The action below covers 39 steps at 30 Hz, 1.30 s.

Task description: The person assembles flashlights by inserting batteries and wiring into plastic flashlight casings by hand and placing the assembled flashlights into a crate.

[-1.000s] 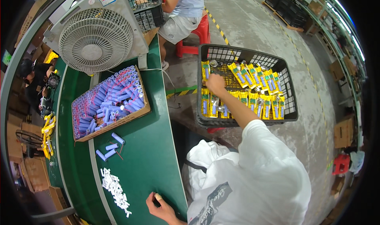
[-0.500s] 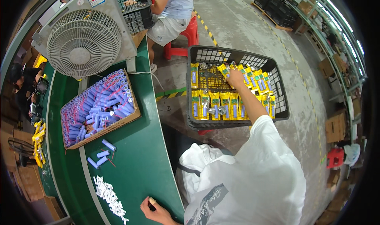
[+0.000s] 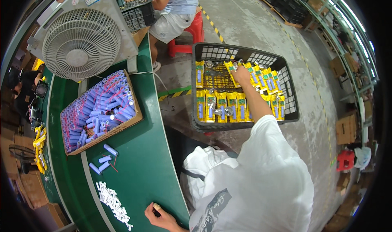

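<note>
Right hand [image 3: 241, 75]: While it reaches down into the black crate [image 3: 220, 127], its fingers are hidden, so I cannot tell if they are clamped on the slanted yellow pack [image 3: 231, 73] beside them.
Left hand [image 3: 160, 219]: It rests on the green table [image 3: 143, 158] with fingers curled; whether the tips meet, I cannot tell.
Far row: The slanted pack lies here, inside the crate; I judge that adjusting it is the step in hand.
Slanted pack: The next move seems to call for a gentle touch, without disturbing its neighbours.
</note>
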Each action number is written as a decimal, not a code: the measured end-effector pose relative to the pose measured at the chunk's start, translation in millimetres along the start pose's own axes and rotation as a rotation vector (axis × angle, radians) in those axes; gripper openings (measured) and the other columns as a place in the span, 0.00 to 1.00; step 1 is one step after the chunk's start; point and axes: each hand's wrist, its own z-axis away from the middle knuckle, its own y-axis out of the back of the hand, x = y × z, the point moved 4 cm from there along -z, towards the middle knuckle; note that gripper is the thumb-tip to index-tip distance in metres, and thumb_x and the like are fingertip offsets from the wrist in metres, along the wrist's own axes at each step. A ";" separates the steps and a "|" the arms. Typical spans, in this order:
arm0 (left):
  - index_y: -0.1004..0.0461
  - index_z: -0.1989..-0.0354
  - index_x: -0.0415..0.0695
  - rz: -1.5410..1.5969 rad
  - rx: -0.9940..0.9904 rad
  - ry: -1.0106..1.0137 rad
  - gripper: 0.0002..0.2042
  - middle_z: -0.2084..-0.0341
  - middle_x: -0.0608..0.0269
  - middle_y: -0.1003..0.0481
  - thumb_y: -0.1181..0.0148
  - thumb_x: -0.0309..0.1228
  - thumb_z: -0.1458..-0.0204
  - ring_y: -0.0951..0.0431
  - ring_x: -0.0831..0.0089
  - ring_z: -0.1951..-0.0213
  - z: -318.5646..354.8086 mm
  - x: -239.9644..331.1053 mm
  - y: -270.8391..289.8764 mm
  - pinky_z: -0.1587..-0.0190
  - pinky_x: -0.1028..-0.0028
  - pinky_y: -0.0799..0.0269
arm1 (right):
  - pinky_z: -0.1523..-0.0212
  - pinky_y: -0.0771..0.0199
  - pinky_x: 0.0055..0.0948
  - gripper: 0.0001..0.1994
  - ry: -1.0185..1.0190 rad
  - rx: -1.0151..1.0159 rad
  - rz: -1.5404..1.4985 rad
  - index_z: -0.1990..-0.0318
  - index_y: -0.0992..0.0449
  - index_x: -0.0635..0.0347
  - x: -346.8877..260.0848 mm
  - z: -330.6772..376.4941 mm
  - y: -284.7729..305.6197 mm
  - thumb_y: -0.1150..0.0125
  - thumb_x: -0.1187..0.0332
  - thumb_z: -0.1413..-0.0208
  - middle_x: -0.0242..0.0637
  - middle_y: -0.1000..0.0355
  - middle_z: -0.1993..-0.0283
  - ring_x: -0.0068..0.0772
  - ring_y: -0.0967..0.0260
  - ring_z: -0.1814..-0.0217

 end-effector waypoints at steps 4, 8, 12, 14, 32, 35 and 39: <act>0.22 0.58 0.33 0.020 0.027 -0.041 0.09 0.65 0.58 0.25 0.41 0.28 0.36 0.30 0.67 0.66 1.9 -7.1 2.1 0.62 0.69 0.34 | 0.46 0.19 0.50 0.25 -0.036 -0.014 -0.055 0.54 0.18 0.67 -15.4 5.7 -4.0 0.31 0.51 0.48 0.60 0.19 0.53 0.60 0.19 0.50; 0.22 0.57 0.33 0.011 0.007 -0.049 0.10 0.66 0.59 0.26 0.40 0.29 0.36 0.32 0.67 0.67 -1.7 -6.0 -1.3 0.63 0.69 0.35 | 0.47 0.21 0.53 0.26 0.010 0.024 -0.056 0.54 0.17 0.63 -18.9 0.3 -18.5 0.35 0.46 0.46 0.58 0.18 0.56 0.61 0.19 0.51; 0.22 0.57 0.33 -0.017 -0.003 -0.044 0.10 0.67 0.59 0.27 0.40 0.30 0.35 0.32 0.67 0.68 -2.4 -2.8 -0.5 0.64 0.69 0.36 | 0.48 0.20 0.50 0.24 -0.001 0.132 -0.095 0.52 0.18 0.60 -21.2 13.0 5.7 0.33 0.49 0.46 0.55 0.18 0.57 0.59 0.19 0.53; 0.22 0.58 0.33 -0.045 0.000 -0.043 0.11 0.67 0.59 0.28 0.41 0.31 0.34 0.33 0.68 0.68 -1.6 -4.5 -1.6 0.64 0.69 0.36 | 0.48 0.20 0.51 0.21 0.049 0.290 -0.038 0.50 0.19 0.59 -4.8 20.6 24.2 0.31 0.55 0.47 0.52 0.20 0.54 0.57 0.20 0.52; 0.23 0.59 0.32 -0.051 -0.019 -0.113 0.14 0.71 0.58 0.30 0.41 0.34 0.33 0.35 0.67 0.70 -8.9 -11.3 -5.8 0.66 0.67 0.36 | 0.49 0.19 0.51 0.22 -0.049 0.015 -0.123 0.60 0.16 0.62 26.7 -11.6 -10.0 0.22 0.55 0.58 0.59 0.19 0.57 0.60 0.20 0.52; 0.23 0.58 0.32 -0.040 -0.021 -0.127 0.13 0.71 0.58 0.30 0.41 0.34 0.33 0.34 0.67 0.70 -9.7 -5.7 -5.5 0.66 0.67 0.36 | 0.49 0.18 0.51 0.22 -0.071 0.063 -0.084 0.61 0.15 0.63 19.2 -8.7 -8.0 0.24 0.53 0.58 0.58 0.18 0.60 0.59 0.18 0.54; 0.23 0.58 0.32 -0.052 -0.014 -0.097 0.13 0.71 0.58 0.30 0.41 0.33 0.33 0.35 0.67 0.70 -8.4 -5.5 -6.7 0.66 0.67 0.36 | 0.49 0.19 0.50 0.24 -0.085 0.068 -0.096 0.61 0.16 0.62 19.9 -0.8 -5.4 0.24 0.49 0.56 0.56 0.17 0.61 0.56 0.18 0.53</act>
